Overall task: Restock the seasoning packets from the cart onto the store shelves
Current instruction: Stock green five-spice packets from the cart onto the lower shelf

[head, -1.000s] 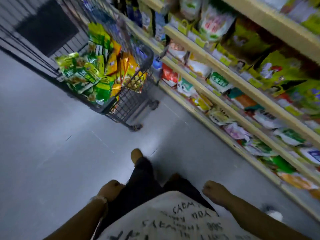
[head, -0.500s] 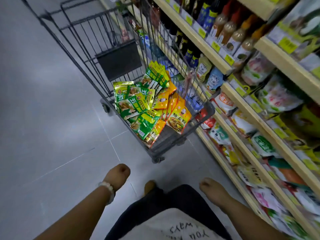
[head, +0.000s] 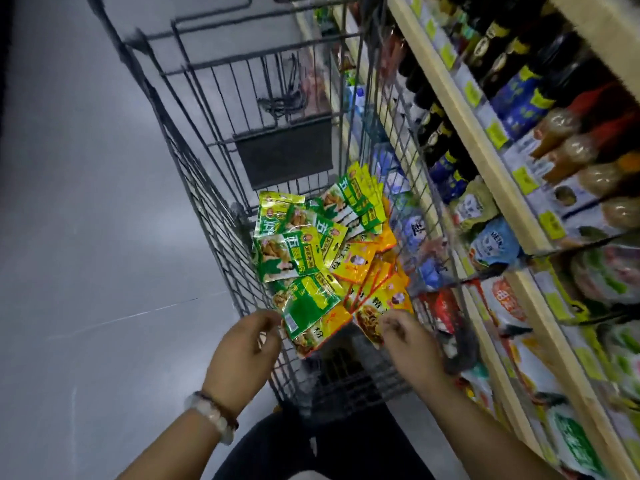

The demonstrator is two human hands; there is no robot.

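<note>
Seasoning packets (head: pixel 304 258): Chinese print, blurred

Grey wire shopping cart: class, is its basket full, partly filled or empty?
Partly filled. Green and yellow seasoning packets lie piled low in the grey wire shopping cart; most of its tall mesh walls and the far end stand bare above them.

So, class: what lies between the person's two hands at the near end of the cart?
In the head view, a green packet and an orange packet beneath it lie between the left hand and the right hand, behind the cart wire.
</note>
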